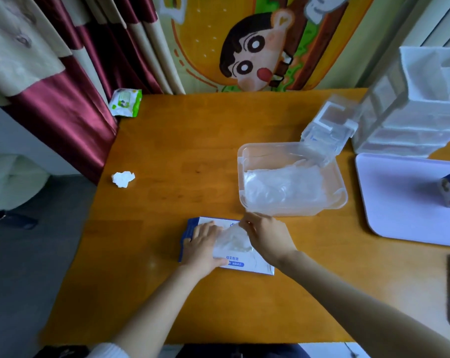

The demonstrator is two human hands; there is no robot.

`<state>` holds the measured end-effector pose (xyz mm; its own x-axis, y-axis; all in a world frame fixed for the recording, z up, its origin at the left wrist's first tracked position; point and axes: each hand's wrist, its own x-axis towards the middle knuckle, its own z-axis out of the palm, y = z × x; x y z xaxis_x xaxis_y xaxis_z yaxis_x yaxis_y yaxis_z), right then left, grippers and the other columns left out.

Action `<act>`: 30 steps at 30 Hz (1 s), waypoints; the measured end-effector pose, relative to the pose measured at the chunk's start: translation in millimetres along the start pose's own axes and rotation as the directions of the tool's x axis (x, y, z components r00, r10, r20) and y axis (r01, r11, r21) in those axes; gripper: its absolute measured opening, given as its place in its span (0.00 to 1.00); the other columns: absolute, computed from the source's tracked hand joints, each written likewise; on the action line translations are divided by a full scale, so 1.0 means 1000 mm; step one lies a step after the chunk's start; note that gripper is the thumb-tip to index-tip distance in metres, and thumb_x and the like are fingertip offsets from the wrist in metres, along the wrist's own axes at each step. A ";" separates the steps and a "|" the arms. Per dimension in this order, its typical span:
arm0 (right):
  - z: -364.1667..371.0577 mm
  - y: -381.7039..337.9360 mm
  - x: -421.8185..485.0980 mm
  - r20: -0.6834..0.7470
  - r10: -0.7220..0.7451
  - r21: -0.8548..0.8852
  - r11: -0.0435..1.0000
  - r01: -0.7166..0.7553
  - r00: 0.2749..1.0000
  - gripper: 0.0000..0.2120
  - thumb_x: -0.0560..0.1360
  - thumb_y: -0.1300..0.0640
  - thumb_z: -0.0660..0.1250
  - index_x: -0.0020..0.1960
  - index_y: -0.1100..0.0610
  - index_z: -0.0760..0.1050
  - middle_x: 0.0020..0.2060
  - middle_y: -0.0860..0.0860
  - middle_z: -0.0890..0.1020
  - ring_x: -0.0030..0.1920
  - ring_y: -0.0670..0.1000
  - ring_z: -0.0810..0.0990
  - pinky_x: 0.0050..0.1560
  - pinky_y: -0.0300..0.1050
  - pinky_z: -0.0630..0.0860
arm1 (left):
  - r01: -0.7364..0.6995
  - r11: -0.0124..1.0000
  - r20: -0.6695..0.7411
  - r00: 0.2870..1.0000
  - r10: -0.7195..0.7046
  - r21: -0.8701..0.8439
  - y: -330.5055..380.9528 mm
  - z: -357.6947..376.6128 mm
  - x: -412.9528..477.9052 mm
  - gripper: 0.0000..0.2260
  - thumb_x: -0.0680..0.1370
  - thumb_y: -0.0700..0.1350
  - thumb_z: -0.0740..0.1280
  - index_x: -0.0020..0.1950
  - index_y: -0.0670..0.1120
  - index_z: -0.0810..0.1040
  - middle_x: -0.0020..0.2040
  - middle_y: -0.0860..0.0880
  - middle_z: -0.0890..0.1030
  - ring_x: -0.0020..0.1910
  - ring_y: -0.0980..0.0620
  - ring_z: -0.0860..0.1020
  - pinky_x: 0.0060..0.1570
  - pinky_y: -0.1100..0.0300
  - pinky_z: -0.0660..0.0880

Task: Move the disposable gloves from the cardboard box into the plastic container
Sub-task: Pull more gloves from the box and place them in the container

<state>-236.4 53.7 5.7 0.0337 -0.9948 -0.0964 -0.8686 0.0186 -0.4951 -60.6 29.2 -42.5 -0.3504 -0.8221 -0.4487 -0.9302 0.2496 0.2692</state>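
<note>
Both hands hide much of the cardboard box [234,261]; left hand [204,248] presses flat, fingers straight. Right hand [266,236] pinches a blurred, filmy glove [231,241].

Soft, even light, moderately bright; shadows faint and diffuse. Dull sheen on wooden table [167,156]. Contents of plastic container [240,174] wash out white. Whole frame slightly soft. Strong wide-angle bending at edges; lower corners dark, smeared.

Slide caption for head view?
Left hand presses cardboard box; right hand pinches a glove; plastic container partly filled.
</note>
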 end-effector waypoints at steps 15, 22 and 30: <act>-0.010 -0.006 -0.002 0.163 0.199 0.116 0.969 -0.219 0.966 0.14 0.78 0.48 0.64 0.53 0.58 0.79 0.43 0.53 0.82 0.43 0.53 0.80 0.42 0.44 0.74 | -0.046 0.999 -0.005 0.999 0.046 -0.018 -0.004 0.000 0.001 0.35 0.73 0.58 0.70 0.75 0.56 0.57 0.77 0.53 0.53 0.76 0.50 0.52 0.70 0.47 0.59; -0.018 -0.009 0.012 0.196 0.167 -0.094 0.984 -0.151 0.966 0.13 0.80 0.49 0.60 0.53 0.54 0.81 0.48 0.51 0.83 0.44 0.54 0.80 0.40 0.43 0.74 | -0.044 0.999 -0.010 0.999 0.043 -0.004 -0.004 -0.001 0.002 0.35 0.73 0.58 0.70 0.75 0.57 0.58 0.77 0.54 0.54 0.75 0.51 0.53 0.69 0.48 0.60; -0.033 -0.006 0.016 0.068 0.064 0.086 0.994 -0.070 0.996 0.10 0.78 0.64 0.60 0.51 0.59 0.80 0.47 0.54 0.83 0.46 0.54 0.80 0.44 0.45 0.75 | -0.057 0.997 -0.009 0.998 0.058 0.053 -0.005 -0.001 0.002 0.34 0.73 0.58 0.69 0.75 0.56 0.57 0.77 0.53 0.53 0.75 0.49 0.52 0.68 0.49 0.60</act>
<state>-247.3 34.1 35.5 0.0118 -0.9824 -0.1866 -0.8230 0.0964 -0.5597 -56.8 25.6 -43.8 -0.4024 -0.8109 -0.4248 -0.9132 0.3226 0.2492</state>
